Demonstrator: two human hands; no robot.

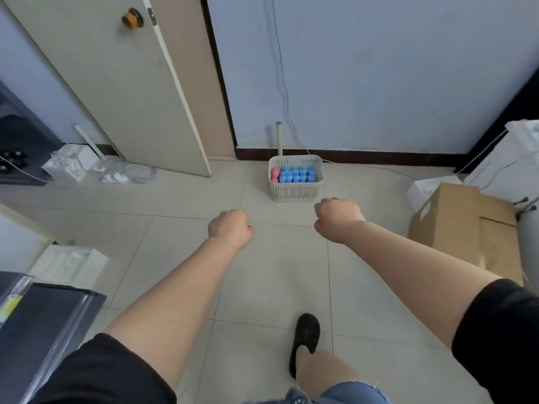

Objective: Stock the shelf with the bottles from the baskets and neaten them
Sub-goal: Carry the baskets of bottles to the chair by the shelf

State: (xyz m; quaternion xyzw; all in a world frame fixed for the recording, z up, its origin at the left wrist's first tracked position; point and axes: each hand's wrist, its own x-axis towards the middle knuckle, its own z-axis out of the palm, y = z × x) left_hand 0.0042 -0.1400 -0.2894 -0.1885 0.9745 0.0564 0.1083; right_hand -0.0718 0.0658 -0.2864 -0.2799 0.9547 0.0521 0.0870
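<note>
Black shoe point(304, 342), cardboard box point(463, 225), apparently cables point(131, 172)

My single head view: worn high, looking forward and steeply down at tiled floor point(274, 275). Basket point(296, 190) sits far ahead, upper centre, against wall point(379, 68). No second view for overlap.
</note>
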